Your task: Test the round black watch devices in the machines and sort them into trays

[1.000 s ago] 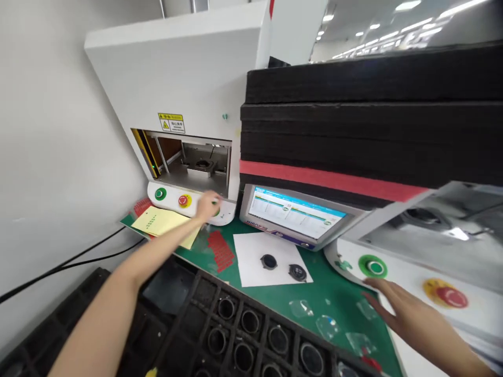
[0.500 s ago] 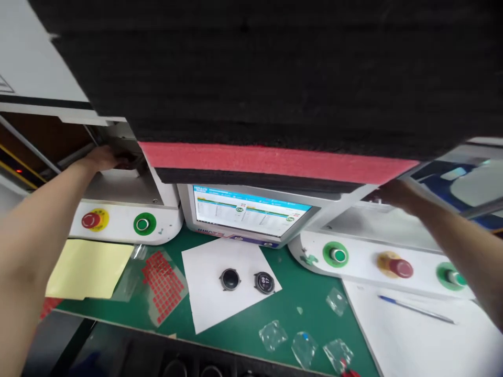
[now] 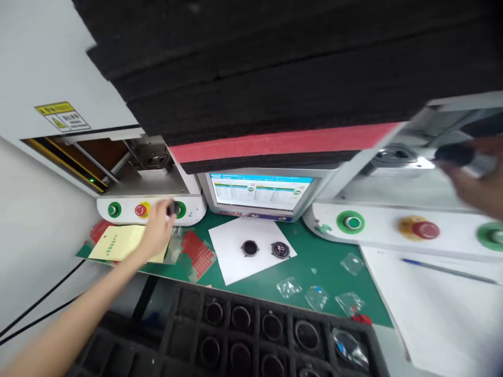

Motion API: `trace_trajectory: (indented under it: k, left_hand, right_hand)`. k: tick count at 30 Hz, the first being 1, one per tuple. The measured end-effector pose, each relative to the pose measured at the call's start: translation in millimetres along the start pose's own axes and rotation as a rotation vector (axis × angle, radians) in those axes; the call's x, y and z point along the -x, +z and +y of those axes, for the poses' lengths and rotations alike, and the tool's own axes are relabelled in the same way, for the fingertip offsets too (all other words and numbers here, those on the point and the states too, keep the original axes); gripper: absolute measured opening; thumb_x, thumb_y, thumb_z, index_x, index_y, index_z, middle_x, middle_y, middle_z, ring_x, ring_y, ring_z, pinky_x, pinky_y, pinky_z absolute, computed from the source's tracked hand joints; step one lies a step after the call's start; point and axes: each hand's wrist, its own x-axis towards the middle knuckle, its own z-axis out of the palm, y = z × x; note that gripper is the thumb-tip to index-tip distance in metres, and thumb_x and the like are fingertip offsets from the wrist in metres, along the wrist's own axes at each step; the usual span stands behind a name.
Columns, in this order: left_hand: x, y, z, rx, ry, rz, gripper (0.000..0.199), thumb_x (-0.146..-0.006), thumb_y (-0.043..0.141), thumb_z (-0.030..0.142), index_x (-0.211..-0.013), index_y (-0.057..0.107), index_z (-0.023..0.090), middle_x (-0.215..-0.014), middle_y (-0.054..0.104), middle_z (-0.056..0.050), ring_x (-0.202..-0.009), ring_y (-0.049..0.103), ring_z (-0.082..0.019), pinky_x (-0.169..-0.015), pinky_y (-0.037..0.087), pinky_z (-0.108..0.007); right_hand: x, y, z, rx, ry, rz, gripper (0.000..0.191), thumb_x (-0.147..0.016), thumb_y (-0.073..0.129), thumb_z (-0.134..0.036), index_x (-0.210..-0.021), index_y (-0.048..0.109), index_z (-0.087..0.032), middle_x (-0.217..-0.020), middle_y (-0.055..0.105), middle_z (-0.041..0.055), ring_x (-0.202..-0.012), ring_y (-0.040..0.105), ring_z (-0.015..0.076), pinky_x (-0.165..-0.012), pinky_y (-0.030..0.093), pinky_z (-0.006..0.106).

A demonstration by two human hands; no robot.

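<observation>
My left hand [image 3: 157, 230] is closed on a small dark round watch case [image 3: 172, 208], held in front of the left machine's panel beside a green button [image 3: 181, 210]. At the right edge, my right hand [image 3: 481, 180] grips another dark round watch case [image 3: 456, 153], smeared by motion, next to the right machine's fixture [image 3: 396, 157]. The left fixture [image 3: 155, 163] stands inside its machine's opening. On a white sheet [image 3: 231, 267] between the machines lie two watches, one with a dark face [image 3: 250, 248] and one with a lit face [image 3: 280, 250].
A black foam tray [image 3: 183, 337] with several round watch cases fills the near side. Black foam [image 3: 255, 89] with a red layer hangs over the monitor [image 3: 261, 193]. Small clear plastic pieces [image 3: 288, 287], red stickers [image 3: 198, 254], yellow paper [image 3: 118, 243] and a pen [image 3: 448, 270] lie around.
Both hands have come out of the machine openings, each with a watch case in it. My view has shifted, so more of the foam tray shows. The left machine's indicator turned from red to green.
</observation>
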Motion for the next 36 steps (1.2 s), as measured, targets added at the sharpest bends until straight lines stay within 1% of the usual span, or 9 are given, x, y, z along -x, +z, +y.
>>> trace_trajectory:
  k: [2, 4, 8, 14, 20, 24, 29, 32, 36]
  left_hand:
    - [47, 13.8, 29, 0.2, 0.171, -0.185, 0.038, -0.091, 0.045, 0.016, -0.129, 0.043, 0.017, -0.127, 0.055, -0.015, -0.121, 0.053, -0.028, -0.106, 0.043, -0.051]
    - [76, 23.2, 55, 0.249, 0.268, -0.361, 0.038, -0.089, 0.048, 0.013, -0.126, 0.047, 0.019, -0.128, 0.056, -0.015, -0.12, 0.053, -0.029, -0.106, 0.043, -0.052]
    - [87, 17.7, 83, 0.174, 0.332, -0.446, 0.037, -0.081, 0.06, 0.011, -0.117, 0.057, 0.021, -0.119, 0.063, -0.01, -0.113, 0.059, -0.028, -0.103, 0.045, -0.048]
    - [77, -5.1, 116, 0.11, 0.278, -0.428, 0.048, -0.084, 0.064, 0.024, -0.129, 0.052, 0.013, -0.135, 0.055, -0.017, -0.129, 0.049, -0.03, -0.11, 0.04, -0.046]
    - [56, 20.7, 170, 0.137, 0.224, -0.497, 0.039, -0.091, 0.06, 0.039, -0.123, 0.057, 0.016, -0.128, 0.058, -0.011, -0.116, 0.057, -0.026, -0.097, 0.049, -0.049]
    - [48, 29.9, 183, 0.152, 0.208, -0.54, 0.034, -0.092, 0.06, 0.035, -0.119, 0.059, 0.015, -0.121, 0.061, -0.01, -0.105, 0.062, -0.022, -0.09, 0.054, -0.044]
    - [47, 6.7, 146, 0.181, 0.19, -0.454, 0.033, -0.092, 0.061, 0.034, -0.119, 0.06, 0.015, -0.121, 0.063, -0.01, -0.109, 0.062, -0.023, -0.093, 0.053, -0.045]
    - [32, -21.3, 89, 0.162, 0.086, -0.309, 0.038, -0.091, 0.062, 0.026, -0.127, 0.056, 0.017, -0.129, 0.06, -0.011, -0.121, 0.056, -0.023, -0.104, 0.047, -0.043]
    - [-21, -52.1, -1, 0.075, -0.122, -0.154, 0.035, -0.092, 0.059, 0.024, -0.126, 0.056, 0.016, -0.13, 0.058, -0.011, -0.121, 0.056, -0.025, -0.102, 0.047, -0.047]
  right_hand:
    - [60, -24, -30, -0.168, -0.075, -0.05, 0.048, -0.093, 0.05, -0.054, -0.114, 0.058, -0.011, -0.112, 0.064, 0.0238, -0.104, 0.061, 0.032, -0.086, 0.046, 0.047]
    - [117, -34, -65, -0.353, -0.265, -0.299, 0.029, -0.094, 0.047, -0.045, -0.097, 0.059, -0.018, -0.108, 0.067, 0.0187, -0.101, 0.062, 0.0296, -0.091, 0.045, 0.048]
    - [184, -25, -122, -0.457, -0.346, -0.511, 0.02, -0.089, 0.05, -0.036, -0.098, 0.061, -0.023, -0.103, 0.071, 0.0094, -0.094, 0.066, 0.0255, -0.089, 0.05, 0.042]
    - [187, -24, -146, -0.399, -0.285, -0.737, 0.021, -0.085, 0.054, -0.019, -0.105, 0.062, -0.017, -0.097, 0.071, 0.0101, -0.092, 0.067, 0.0245, -0.084, 0.054, 0.039]
    - [163, -31, -186, -0.273, -0.263, -0.881, 0.027, -0.094, 0.06, -0.031, -0.116, 0.061, -0.016, -0.12, 0.062, 0.0088, -0.108, 0.06, 0.0218, -0.094, 0.05, 0.045]
    - [158, -18, -229, -0.263, -0.233, -0.912, 0.034, -0.094, 0.059, -0.035, -0.124, 0.057, -0.017, -0.126, 0.058, 0.0095, -0.109, 0.06, 0.0225, -0.092, 0.052, 0.044]
    - [165, -3, -252, -0.224, -0.145, -0.909, 0.035, -0.093, 0.061, -0.035, -0.123, 0.057, -0.016, -0.124, 0.059, 0.0093, -0.108, 0.06, 0.0229, -0.091, 0.052, 0.045]
    - [172, 2, -249, -0.209, -0.093, -0.883, 0.032, -0.092, 0.061, -0.033, -0.119, 0.058, -0.016, -0.12, 0.061, 0.0096, -0.109, 0.059, 0.0233, -0.091, 0.051, 0.043]
    - [180, 9, -241, -0.222, -0.053, -0.846, 0.032, -0.088, 0.053, -0.031, -0.117, 0.055, -0.017, -0.109, 0.067, 0.0124, -0.108, 0.061, 0.0292, -0.087, 0.051, 0.041]
